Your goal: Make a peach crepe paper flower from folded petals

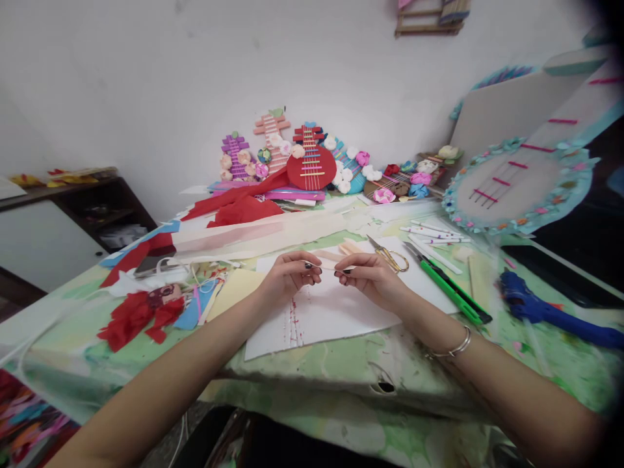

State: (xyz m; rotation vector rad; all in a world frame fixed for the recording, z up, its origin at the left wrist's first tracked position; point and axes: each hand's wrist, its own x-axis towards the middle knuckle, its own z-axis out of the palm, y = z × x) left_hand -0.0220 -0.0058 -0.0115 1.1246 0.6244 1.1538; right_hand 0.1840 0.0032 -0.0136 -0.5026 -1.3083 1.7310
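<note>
My left hand [291, 273] and my right hand [369, 276] face each other above a white board [273, 344], fingertips a short gap apart. Both are closed in a pinch on a thin pale strip [325, 265] stretched between them; whether it is paper or string I cannot tell. Pale peach paper pieces [351, 247] lie just behind my hands. Gold-handled scissors [390, 255] rest beyond my right hand, and a green utility knife [448, 286] lies to its right. Red marks streak the board below my left hand.
A blue glue gun [536, 302] lies at the right, near a dark phone-like slab [560, 276]. Red crepe paper [131, 318] is heaped at the left with a white cable. Decorated paper instruments [312, 166] lean along the wall; a large light-blue one [511, 188] stands right.
</note>
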